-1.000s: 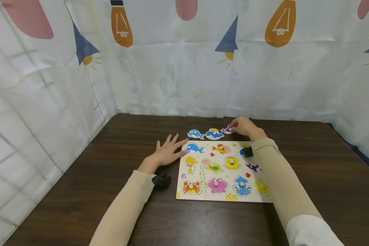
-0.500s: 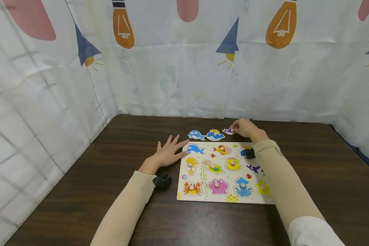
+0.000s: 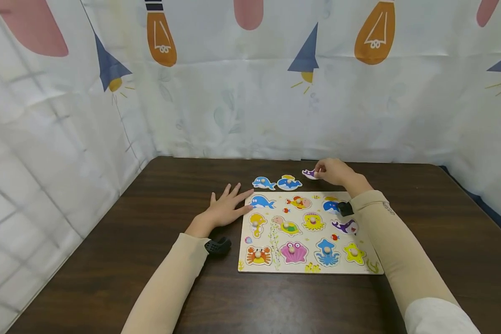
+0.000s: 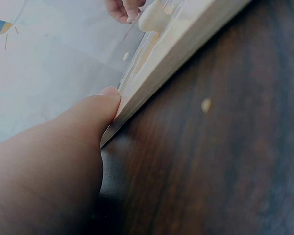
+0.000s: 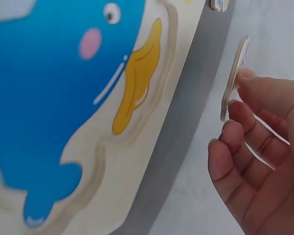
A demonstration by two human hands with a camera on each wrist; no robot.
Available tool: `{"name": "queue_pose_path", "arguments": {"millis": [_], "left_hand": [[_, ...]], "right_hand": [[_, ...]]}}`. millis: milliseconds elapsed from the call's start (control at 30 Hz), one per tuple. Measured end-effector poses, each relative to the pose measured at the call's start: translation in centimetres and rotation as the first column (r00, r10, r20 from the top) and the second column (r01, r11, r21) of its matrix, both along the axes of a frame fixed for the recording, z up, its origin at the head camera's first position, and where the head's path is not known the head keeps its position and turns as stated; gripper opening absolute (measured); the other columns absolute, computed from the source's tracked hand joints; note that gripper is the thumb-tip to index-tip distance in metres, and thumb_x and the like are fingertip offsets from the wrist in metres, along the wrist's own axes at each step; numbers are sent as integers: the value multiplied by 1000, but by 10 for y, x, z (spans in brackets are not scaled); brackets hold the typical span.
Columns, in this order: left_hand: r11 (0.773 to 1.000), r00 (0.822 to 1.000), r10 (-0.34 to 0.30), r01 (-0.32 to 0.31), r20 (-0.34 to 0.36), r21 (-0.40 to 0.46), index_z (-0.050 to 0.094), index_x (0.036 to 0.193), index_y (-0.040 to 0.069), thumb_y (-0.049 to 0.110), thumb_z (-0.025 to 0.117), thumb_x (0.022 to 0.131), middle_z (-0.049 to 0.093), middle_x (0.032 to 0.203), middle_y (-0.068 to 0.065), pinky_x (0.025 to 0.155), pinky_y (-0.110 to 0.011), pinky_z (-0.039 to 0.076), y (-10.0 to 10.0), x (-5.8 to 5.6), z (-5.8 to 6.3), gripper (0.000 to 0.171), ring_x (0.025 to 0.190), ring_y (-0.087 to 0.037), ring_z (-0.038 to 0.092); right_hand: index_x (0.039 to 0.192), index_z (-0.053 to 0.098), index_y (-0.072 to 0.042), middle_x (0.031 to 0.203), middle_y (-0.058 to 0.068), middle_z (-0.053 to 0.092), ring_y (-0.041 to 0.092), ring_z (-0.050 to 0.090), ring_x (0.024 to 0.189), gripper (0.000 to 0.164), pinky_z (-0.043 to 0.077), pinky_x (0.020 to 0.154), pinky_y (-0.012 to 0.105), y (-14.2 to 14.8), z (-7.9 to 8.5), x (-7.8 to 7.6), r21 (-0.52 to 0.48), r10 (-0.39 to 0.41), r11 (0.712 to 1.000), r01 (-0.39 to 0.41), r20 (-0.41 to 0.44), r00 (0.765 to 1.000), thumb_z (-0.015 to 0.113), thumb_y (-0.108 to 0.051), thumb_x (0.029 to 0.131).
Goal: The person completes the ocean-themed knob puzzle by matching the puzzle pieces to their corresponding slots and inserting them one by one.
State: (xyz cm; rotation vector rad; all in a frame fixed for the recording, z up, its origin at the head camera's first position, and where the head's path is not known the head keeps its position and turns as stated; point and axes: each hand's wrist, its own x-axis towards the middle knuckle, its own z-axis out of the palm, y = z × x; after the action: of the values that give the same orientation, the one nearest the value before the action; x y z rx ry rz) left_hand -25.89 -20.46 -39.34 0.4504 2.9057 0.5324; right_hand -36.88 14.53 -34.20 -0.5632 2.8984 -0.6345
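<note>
My right hand pinches a purple-and-white sea-animal puzzle piece just beyond the far edge of the wooden puzzle board. The right wrist view shows this piece edge-on between thumb and fingertips. My left hand lies with fingers spread at the board's far left corner, and its thumb touches the board's edge in the left wrist view. Two blue whale pieces with knobs, one plain and one yellow-topped, lie behind the board. Pictures without knobs show in three recesses, including the purple one.
Knobbed pieces sit in the board's other recesses, among them a crab, a pink shell and a yellow star. The dark wooden table meets a white printed curtain behind and at the left.
My right hand and forearm have shifted slightly right with the purple piece, uncovering the board's near right corner and more of the purple picture. The left hand stays at the board's corner.
</note>
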Motion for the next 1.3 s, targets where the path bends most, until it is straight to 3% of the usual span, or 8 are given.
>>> {"name": "queue_pose_path", "arguments": {"millis": [267,667,1300], "left_hand": [[1000,1000,-5,5,-2,5,26,165,31,57,45,106,7,171,-12,112,-76,-6,0,1,0,67,156,-40,-4],[1000,1000,-11,11,-1,12,26,165,31,57,44,106,6,171,-13,112,-75,-6,1,0,3,67,156,-40,-4],[999,1000,-14,14,-3,29,27,165,29,56,45,106,7,171,-15,112,-76,-7,0,2,3,67,155,-41,-4]], "right_hand": [[109,68,-3,91,10,62,27,56,81,17,49,71,38,1,3,15,62,36,997,-34,-32,999,67,-18,102],[107,69,-3,81,5,59,23,55,76,19,48,70,38,10,12,42,68,90,994,-83,-95,991,72,-19,98],[100,70,-8,83,0,61,18,55,75,12,51,65,32,26,11,87,88,175,981,-170,-45,984,75,-18,95]]}}
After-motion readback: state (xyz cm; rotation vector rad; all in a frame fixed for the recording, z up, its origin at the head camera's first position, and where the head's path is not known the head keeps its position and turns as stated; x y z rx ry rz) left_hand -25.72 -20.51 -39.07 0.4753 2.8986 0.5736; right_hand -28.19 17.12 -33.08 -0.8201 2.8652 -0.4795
